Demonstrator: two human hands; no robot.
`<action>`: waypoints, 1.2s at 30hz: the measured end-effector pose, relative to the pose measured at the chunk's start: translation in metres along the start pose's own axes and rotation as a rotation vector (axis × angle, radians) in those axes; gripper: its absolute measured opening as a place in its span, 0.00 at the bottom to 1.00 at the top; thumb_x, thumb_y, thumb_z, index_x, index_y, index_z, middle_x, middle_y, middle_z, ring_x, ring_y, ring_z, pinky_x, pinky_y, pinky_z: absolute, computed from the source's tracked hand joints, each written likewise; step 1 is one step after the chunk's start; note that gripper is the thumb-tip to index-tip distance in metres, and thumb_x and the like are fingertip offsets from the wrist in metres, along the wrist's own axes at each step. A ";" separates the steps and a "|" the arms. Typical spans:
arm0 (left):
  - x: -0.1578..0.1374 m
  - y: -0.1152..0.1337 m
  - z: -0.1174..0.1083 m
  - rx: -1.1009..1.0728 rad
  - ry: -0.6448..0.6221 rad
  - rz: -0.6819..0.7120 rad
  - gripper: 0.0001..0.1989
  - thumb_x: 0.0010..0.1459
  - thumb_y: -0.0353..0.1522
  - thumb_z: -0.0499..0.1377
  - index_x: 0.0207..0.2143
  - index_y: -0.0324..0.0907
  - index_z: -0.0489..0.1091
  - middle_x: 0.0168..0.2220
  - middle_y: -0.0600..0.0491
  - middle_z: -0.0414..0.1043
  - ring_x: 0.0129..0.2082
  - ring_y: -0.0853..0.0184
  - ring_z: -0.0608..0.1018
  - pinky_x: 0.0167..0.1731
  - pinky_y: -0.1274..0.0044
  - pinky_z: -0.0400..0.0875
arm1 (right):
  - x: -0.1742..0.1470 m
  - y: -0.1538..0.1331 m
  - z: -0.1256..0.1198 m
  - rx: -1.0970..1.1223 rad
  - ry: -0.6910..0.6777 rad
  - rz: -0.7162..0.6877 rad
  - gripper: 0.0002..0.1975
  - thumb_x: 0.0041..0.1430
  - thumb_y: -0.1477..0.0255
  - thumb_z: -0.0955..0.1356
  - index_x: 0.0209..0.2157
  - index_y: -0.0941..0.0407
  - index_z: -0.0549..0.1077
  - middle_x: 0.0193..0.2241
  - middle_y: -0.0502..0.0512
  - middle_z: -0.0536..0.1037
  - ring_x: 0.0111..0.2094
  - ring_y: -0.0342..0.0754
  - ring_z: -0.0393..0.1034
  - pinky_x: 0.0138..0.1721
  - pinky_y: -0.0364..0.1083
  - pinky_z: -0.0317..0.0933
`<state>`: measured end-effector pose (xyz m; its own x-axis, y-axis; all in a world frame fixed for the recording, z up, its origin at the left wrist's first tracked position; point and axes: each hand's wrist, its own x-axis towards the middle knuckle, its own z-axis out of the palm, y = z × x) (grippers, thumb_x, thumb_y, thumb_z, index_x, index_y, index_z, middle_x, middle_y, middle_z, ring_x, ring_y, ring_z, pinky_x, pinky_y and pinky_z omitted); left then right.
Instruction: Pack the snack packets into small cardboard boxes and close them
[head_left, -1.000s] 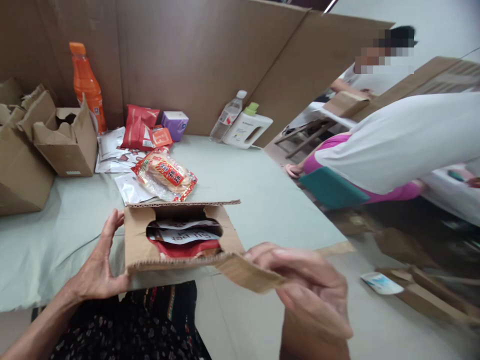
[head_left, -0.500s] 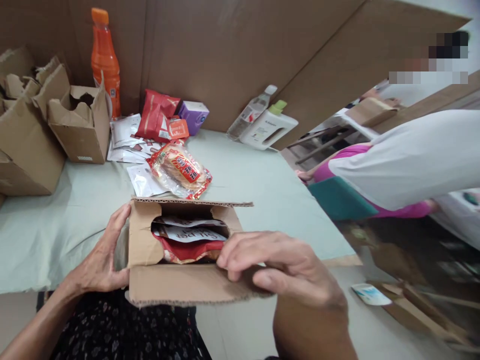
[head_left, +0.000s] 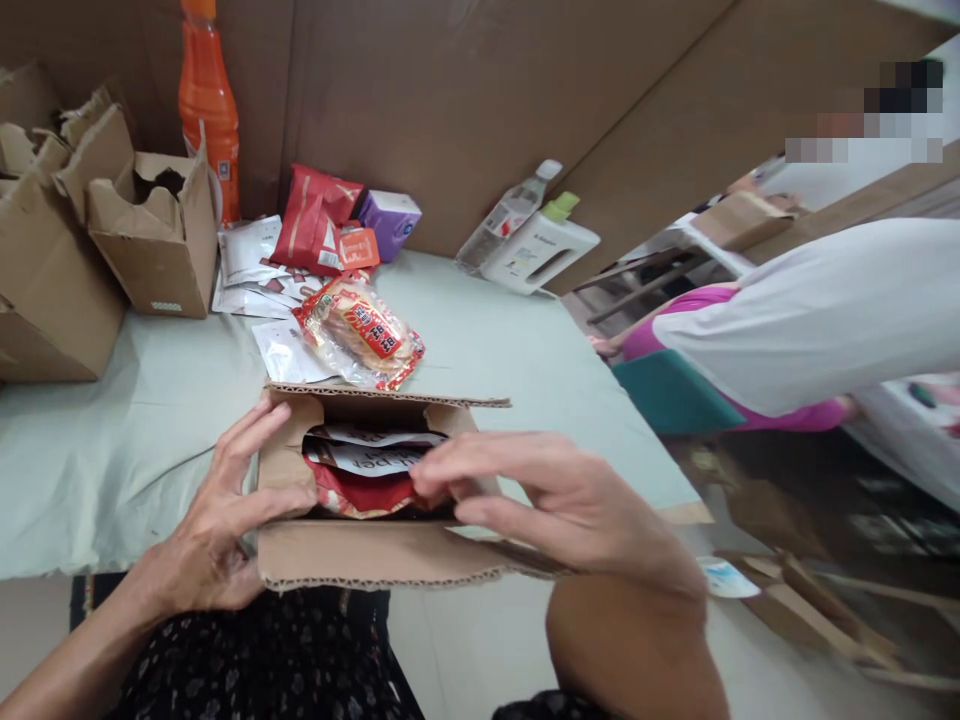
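Observation:
A small cardboard box (head_left: 375, 552) stands upright at the table's near edge, its long top flaps spread front and back. Inside sit white printed packets (head_left: 360, 456) and a red bag (head_left: 349, 490), seen through the opening between the short end flaps. My left hand (head_left: 225, 515) grips the box's left end, fingers and thumb pressed onto that short flap. At the other end, my right hand (head_left: 532, 490) has bent fingers on the right short flap, the fingertips over the opening beside the packets. Its fingers partly hide that flap.
Behind the box lie a clear-wrapped snack pack (head_left: 367, 335), white sachets (head_left: 289, 350), a red bag of snacks (head_left: 315, 220) and a purple carton (head_left: 390, 222). An orange bottle (head_left: 210, 120), torn cardboard boxes (head_left: 161, 245) and a white jug (head_left: 536, 250) stand farther back. A person's white sleeve (head_left: 810, 310) is at right.
My left hand has moved from the box's outer side onto its left flap. My right hand has shifted left and slightly up, its fingertips now farther over the opening.

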<state>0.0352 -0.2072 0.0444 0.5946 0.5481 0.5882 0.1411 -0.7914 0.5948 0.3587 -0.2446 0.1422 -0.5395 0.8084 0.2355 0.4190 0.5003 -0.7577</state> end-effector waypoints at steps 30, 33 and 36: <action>-0.001 0.003 0.016 0.156 0.099 -0.024 0.21 0.63 0.26 0.59 0.57 0.50 0.70 0.80 0.49 0.44 0.77 0.46 0.56 0.70 0.50 0.64 | 0.027 0.014 0.009 -0.067 0.405 0.038 0.08 0.66 0.74 0.73 0.37 0.49 0.86 0.33 0.49 0.88 0.31 0.47 0.82 0.36 0.43 0.79; 0.000 0.004 0.016 0.173 0.085 -0.041 0.21 0.61 0.25 0.58 0.55 0.48 0.71 0.79 0.48 0.46 0.77 0.45 0.56 0.69 0.49 0.64 | 0.024 0.016 0.002 -0.061 0.243 -0.016 0.09 0.66 0.73 0.72 0.39 0.49 0.87 0.35 0.51 0.89 0.34 0.47 0.84 0.40 0.44 0.80; -0.001 0.003 0.019 0.170 0.069 -0.069 0.22 0.60 0.25 0.57 0.56 0.47 0.69 0.78 0.46 0.47 0.77 0.46 0.56 0.70 0.51 0.64 | 0.021 0.017 -0.004 -0.073 0.184 -0.042 0.09 0.67 0.73 0.71 0.39 0.49 0.87 0.35 0.52 0.89 0.34 0.48 0.84 0.41 0.46 0.81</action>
<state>0.0501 -0.2149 0.0356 0.5244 0.6149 0.5889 0.3149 -0.7827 0.5369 0.3570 -0.2180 0.1370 -0.4182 0.8259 0.3781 0.4542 0.5506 -0.7003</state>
